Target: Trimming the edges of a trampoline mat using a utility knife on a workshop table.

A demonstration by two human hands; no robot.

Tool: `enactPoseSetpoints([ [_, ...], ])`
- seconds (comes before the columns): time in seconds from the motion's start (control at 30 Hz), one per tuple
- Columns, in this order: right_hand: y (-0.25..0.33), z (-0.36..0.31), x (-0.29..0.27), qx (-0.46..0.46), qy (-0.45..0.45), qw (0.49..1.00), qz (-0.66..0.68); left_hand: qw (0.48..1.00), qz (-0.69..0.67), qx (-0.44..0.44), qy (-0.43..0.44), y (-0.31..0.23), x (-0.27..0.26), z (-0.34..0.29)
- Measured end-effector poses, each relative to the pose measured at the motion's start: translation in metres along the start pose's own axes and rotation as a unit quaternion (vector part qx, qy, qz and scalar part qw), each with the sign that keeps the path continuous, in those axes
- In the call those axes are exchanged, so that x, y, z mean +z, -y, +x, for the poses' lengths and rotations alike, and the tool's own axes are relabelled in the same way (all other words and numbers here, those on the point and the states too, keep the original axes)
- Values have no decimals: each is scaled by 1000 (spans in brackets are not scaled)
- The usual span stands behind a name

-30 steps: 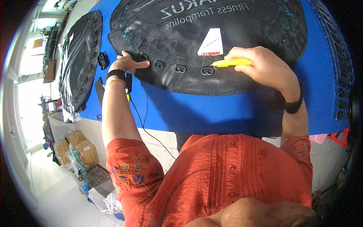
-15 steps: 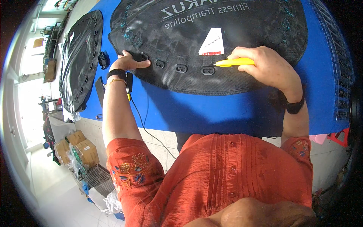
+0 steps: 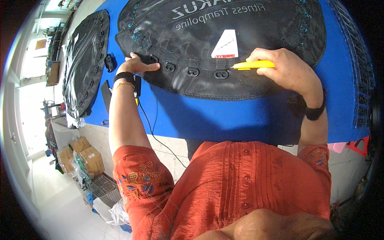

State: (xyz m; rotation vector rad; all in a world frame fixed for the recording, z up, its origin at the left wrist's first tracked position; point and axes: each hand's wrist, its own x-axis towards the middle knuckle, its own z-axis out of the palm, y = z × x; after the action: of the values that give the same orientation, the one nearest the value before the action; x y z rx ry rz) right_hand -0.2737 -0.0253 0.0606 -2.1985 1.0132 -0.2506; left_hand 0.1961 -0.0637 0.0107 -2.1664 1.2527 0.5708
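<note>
A black trampoline mat [image 3: 176,44] lies across the table, with several black buckle-like plastic loops [image 3: 221,74] along its near edge. My left hand [image 3: 138,65] rests on the mat's left edge beside one loop, thumb stretched out and fingers spread. In my right hand [image 3: 286,68] is a yellow pen [image 3: 253,65], gripped between thumb and fingers. Its thin tip points left, just above the right-hand loop; whether it touches the mat, I cannot tell. A white paper slip with a red edge [image 3: 226,43] lies on the mat beyond the pen.
A blue table [image 3: 224,116] carries the work. At left lie another black mat [image 3: 85,64] and a small black object [image 3: 109,63]. Several black parts [image 3: 362,88] line the right edge. A dark cable [image 3: 155,136] hangs off the front. Cardboard boxes [image 3: 91,160] stand lower left.
My right hand has shifted slightly to the right with the yellow pen, so its tip is a little farther from the mat's loop. My left hand stays in place.
</note>
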Motion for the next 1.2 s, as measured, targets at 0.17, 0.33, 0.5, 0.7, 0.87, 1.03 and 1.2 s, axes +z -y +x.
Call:
enactPoseSetpoints([
  [0.17, -4, -1, -1, -7, -5, 1000, -11, 1000, 0, 10, 0, 0, -2, -1],
  [0.33, -3, 0, -2, -6, -5, 1000, -13, 1000, 0, 21, 2, 5, 0, 6],
  [0.5, -7, 0, -2, -25, -3, 1000, -7, 999, 14, 7, 41, -3, -6, -3],
  [0.7, -1, 0, -2, -71, -6, 997, -37, 1000, 6, 12, 18, 1, -4, -2],
  [0.87, -1, 1, 0, -99, -23, 994, -40, 1000, 4, 10, 18, 3, -3, 4],
  [1.03, 1, 1, 0, -98, -24, 994, -43, 1000, 4, 4, 24, 3, -3, 4],
  [1.2, 2, 4, 4, -124, -41, 991, -5, 1000, 8, 3, 17, -2, -6, -2],
])
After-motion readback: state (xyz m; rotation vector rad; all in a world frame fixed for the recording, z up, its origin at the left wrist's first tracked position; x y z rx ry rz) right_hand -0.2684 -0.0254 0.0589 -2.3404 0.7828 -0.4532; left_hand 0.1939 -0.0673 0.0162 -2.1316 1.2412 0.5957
